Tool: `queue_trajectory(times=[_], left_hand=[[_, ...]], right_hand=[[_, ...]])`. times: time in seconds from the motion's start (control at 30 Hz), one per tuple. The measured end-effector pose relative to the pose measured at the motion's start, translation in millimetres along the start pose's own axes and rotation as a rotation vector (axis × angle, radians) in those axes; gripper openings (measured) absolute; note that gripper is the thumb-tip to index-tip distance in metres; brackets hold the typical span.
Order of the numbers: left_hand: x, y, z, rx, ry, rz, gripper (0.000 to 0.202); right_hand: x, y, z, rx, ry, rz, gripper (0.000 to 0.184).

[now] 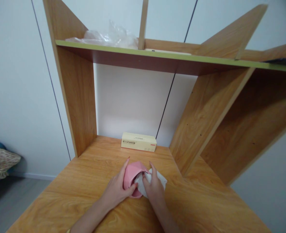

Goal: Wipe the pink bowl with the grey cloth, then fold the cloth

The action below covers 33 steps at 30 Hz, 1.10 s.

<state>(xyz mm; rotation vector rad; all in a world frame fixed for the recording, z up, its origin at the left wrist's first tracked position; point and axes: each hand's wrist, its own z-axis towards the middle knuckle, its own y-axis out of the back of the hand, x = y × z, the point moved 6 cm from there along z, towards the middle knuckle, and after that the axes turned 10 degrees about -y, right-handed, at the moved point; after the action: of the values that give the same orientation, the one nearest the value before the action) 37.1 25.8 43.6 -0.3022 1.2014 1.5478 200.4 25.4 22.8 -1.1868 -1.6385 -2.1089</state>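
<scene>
A pink bowl (pixel 135 167) is tilted on its side above the wooden desk, its opening turned toward me and to the right. My left hand (pixel 120 186) grips its left side, the thumb over the rim and the fingers behind the outer wall. In my right hand (pixel 154 187) is a white cloth or tissue (pixel 161 178), pressed against the bowl's inside and right rim. Part of the white sheet hangs out to the right of the fingers. The bowl's inner bottom is mostly hidden by the sheet and my right hand.
Behind the bowl, a long cream box (pixel 138 142) with printed characters stands on the desk (pixel 84 174). Wooden upright panels flank this space. Overhead, a shelf (pixel 133 53) carries a clear plastic bag (pixel 111 35). A patterned cloth (pixel 2 160) shows at far left.
</scene>
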Motion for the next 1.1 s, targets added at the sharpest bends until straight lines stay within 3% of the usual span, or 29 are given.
queue_trajectory(times=[0.17, 0.3, 0.43, 0.57, 0.7, 0.9, 1.0, 1.1], left_hand=[[8.3, -9.9, 0.7, -0.023, -0.045, -0.245, 0.091], [7.2, -12.0, -0.4, -0.009, -0.06, -0.114, 0.082], [-0.6, -2.0, 2.4, -0.018, -0.034, 0.04, 0.074], [-12.1, 7.0, 4.8, 0.061, -0.041, 0.179, 0.077], [-18.0, 8.3, 2.8, 0.116, -0.079, 0.25, 0.078], [-12.5, 5.9, 1.2, 0.067, -0.069, 0.237, 0.074], [-2.7, 6.3, 0.9, -0.03, 0.014, 0.132, 0.076], [-0.1, -2.4, 0.3, -0.043, -0.011, -0.005, 0.088]], right_hand=[[-8.3, 2.2, 0.6, -0.06, -0.042, 0.105, 0.056], [-2.8, 2.5, -1.5, -0.045, -0.017, 0.086, 0.059], [3.6, 8.6, -1.2, -0.063, 0.002, -0.039, 0.062], [10.4, 16.0, -2.0, -0.131, 0.149, -0.139, 0.063], [15.8, 17.8, -7.1, -0.167, 0.266, -0.104, 0.069], [5.8, 2.7, -3.9, 0.004, 0.082, -0.06, 0.062], [-0.5, 0.0, -1.4, -0.017, 0.023, -0.049, 0.059], [-4.3, 0.3, -0.4, -0.047, -0.013, 0.035, 0.061]])
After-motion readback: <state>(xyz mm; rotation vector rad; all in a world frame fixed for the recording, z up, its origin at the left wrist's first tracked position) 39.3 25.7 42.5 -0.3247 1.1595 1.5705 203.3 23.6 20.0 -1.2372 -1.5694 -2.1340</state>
